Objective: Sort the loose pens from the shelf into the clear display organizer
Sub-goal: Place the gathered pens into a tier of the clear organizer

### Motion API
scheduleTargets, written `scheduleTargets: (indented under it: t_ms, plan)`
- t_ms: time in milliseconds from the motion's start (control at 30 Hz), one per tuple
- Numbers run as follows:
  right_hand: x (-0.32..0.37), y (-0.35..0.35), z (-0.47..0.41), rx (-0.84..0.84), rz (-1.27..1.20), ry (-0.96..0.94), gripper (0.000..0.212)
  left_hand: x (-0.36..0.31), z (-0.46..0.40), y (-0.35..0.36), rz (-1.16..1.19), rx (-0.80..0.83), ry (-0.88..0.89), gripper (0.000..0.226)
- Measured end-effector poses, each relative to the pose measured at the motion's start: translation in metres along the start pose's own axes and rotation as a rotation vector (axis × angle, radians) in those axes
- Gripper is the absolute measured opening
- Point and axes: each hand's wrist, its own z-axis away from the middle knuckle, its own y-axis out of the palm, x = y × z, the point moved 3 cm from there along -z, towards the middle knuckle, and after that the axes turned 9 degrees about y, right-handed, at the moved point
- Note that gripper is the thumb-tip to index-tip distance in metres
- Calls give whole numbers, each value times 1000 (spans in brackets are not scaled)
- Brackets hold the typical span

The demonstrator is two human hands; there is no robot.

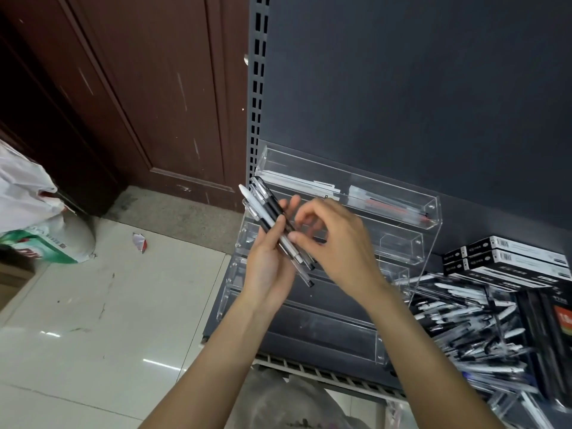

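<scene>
My left hand (268, 264) grips a bundle of several black, white and clear pens (266, 206), their caps pointing up and to the left. My right hand (332, 239) pinches one of those pens with thumb and fingertips, just in front of the clear tiered display organizer (431, 212). The organizer stands on the dark shelf (312, 332) against the back panel. Its top tier holds a few pens (387, 202); the lower tiers look bare where visible. A heap of loose pens (473, 329) lies on the shelf to the right.
Black and white boxes (510, 258) are stacked at the right behind the loose pens. A brown door (139, 88) and a tiled floor (108, 305) lie to the left, with a white bag (28, 193) and a sack (52, 243). A slotted shelf upright (258, 88) rises behind the organizer.
</scene>
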Motion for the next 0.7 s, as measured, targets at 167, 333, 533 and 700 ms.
scheduleTargets:
  t_ms: [167, 333, 533, 700]
  plan:
    - [1, 11, 20, 16, 100, 11, 12, -3, -2, -5, 46, -81, 71, 23]
    - [4, 21, 23, 0, 131, 37, 8, -3, 1, -8, 3, -117, 117, 23]
    - [4, 17, 21, -169, 313, -29, 12, -1, -3, -5, 11, -122, 120, 21]
    - [-13, 3, 23, -112, 261, -57, 12, -13, -11, -7, 10, -103, 226, 20]
